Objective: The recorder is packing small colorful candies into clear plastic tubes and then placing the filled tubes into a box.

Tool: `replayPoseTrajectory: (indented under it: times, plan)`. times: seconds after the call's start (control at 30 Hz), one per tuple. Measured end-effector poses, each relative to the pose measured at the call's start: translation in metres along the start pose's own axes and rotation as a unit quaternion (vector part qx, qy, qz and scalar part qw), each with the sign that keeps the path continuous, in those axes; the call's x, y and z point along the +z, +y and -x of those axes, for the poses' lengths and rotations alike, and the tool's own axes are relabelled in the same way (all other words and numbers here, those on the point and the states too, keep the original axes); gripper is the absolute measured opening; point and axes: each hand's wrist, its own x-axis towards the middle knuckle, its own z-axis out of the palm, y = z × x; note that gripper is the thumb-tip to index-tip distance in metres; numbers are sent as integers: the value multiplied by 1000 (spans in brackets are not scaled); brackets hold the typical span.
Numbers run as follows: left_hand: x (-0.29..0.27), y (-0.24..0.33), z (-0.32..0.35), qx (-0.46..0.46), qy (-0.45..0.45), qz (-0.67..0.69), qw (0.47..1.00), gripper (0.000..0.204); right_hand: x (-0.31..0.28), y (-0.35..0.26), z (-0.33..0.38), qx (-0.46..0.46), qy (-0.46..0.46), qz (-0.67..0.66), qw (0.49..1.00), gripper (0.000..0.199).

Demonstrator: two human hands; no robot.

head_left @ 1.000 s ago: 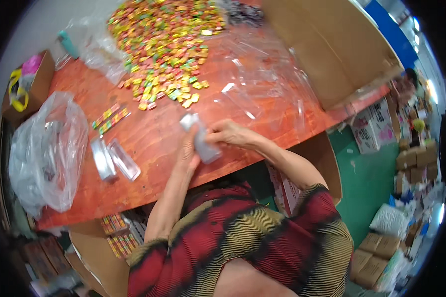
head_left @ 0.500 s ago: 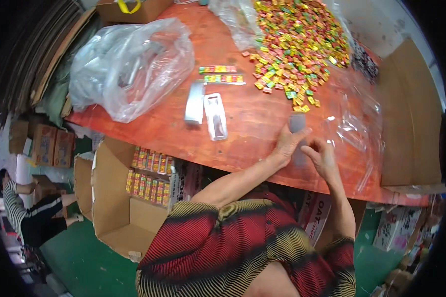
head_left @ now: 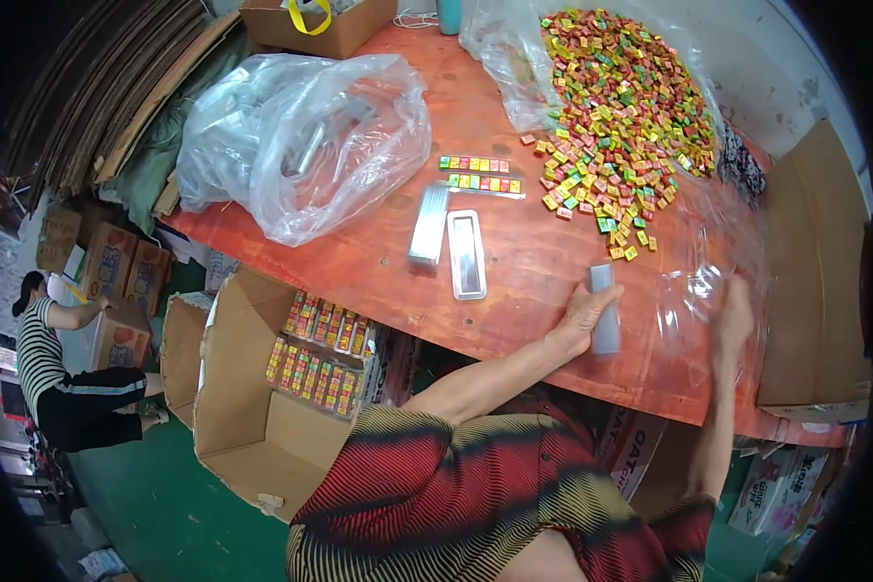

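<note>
- Leftmost, a person in a striped top bends among cartons; an open cardboard box beneath the table holds rows of coloured packs
- Centre, a clear plastic bag slumps on the red table; two narrow silver trays lie beside it
- Left hand grips a grey slim case, fingers curled on it, near the table's front edge
- Right hand lies flat, fingers loose, on clear film; a heap of coloured candies spreads behind

My 1 head camera looks steeply down from above my chest at the near edge of the red surface, close, fisheye-bent.
</note>
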Motion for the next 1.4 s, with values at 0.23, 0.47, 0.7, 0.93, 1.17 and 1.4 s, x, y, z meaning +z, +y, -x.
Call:
replayPoseTrajectory:
  times: [0.23, 0.47, 0.7, 0.93, 1.17, 1.4]
  plan:
    - [3, -15, -14, 17, 46, 1, 999, 22, 23, -69, 44, -26, -235, -46, 971, 18]
    - [-12, 8, -10, -27, -14, 21, 999, 32, 52, -69, 49, 188, -398, -282, 853, 20]
    - [-19, -17, -16, -97, -52, 2, 994, 40, 33, -58, 51, 209, -446, -343, 800, 21]
    - [-5, -7, -17, -76, -5, 22, 997, 48, -12, -7, -6, -77, 0, 178, 981, 22]
    - [7, -5, -9, 12, -39, -35, 999, 39, 45, -59, 49, -3, -332, -144, 932, 20]
    - [-8, -10, -11, -72, -45, 36, 996, 35, 43, -52, 46, 219, -459, -336, 793, 21]
